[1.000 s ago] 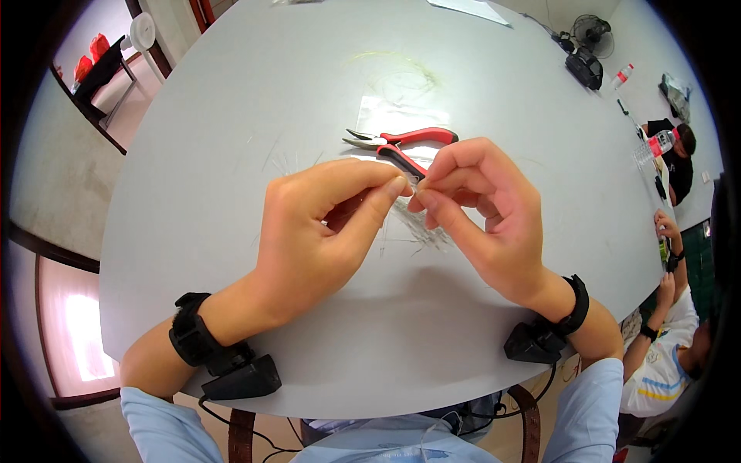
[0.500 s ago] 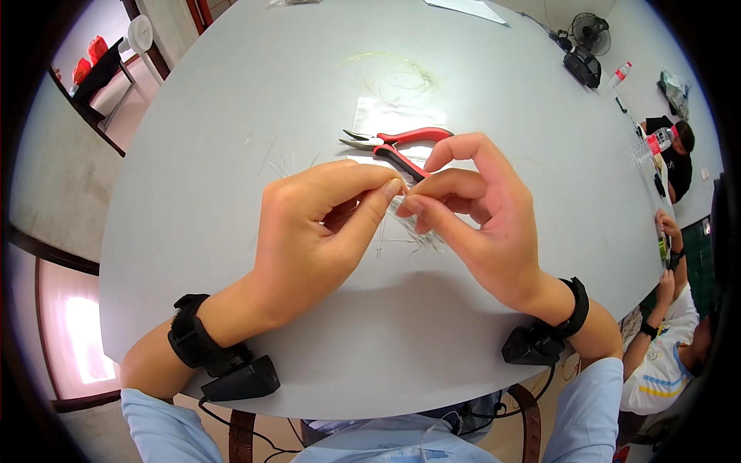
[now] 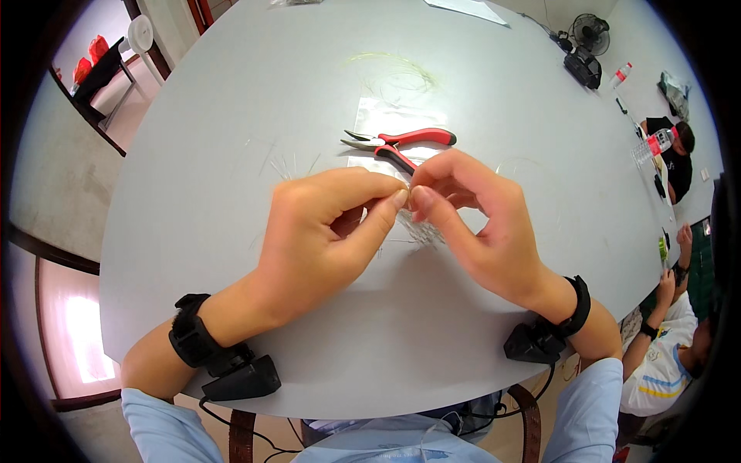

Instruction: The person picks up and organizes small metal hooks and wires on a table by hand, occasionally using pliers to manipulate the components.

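Table (image 3: 231, 154): large, grey, rounded; near edge at 6 o'clock under both wrists, wide bare room from 9 to 12 o'clock.
Left hand (image 3: 320, 231): thumb and forefinger pinched shut on something tiny, too small to identify.
Right hand (image 3: 478, 224): fingertips pinched against left's, same small piece.
Step, judged: fine two-handed fiddling with thin wire (image 3: 421, 231). Next move likely calls for steady fingertip grip, little travel.
Pliers (image 3: 397, 143): red-handled, idle at 12 o'clock just beyond hands, on clear plastic bag (image 3: 386, 116).
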{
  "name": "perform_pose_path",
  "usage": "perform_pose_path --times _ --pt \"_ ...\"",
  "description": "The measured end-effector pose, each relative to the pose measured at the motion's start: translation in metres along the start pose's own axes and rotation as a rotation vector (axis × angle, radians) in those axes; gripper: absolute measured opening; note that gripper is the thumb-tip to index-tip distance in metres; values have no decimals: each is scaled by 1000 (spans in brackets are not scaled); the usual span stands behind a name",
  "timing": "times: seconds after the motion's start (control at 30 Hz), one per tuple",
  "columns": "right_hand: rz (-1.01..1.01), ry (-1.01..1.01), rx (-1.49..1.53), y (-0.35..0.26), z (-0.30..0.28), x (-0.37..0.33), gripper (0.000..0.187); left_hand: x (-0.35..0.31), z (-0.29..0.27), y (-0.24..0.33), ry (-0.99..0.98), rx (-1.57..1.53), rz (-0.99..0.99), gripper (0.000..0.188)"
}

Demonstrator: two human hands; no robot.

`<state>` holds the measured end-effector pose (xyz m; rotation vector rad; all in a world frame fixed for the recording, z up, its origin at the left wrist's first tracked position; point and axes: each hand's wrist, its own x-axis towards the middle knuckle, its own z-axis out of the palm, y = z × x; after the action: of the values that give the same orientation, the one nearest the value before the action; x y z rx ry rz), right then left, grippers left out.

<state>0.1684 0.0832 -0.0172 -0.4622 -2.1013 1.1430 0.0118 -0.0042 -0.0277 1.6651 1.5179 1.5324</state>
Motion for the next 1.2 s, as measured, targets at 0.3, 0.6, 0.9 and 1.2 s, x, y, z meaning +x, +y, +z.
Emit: perform_pose_path --times 0.3,0.6,0.9,1.2 --pt "-155 -35 -105 7 -4 1 7 1 1 3 -50 7 -52 6" --pt "89 -35 56 7 -10 0 4 0 -3 4 -128 12 -108 12" --pt "365 -122 352 3 -8 1 9 5 -5 11 -170 -469 -219 12" --pt "575 -232 300 -16 -11 6 20 4 -4 2 -76 -443 -285 17"
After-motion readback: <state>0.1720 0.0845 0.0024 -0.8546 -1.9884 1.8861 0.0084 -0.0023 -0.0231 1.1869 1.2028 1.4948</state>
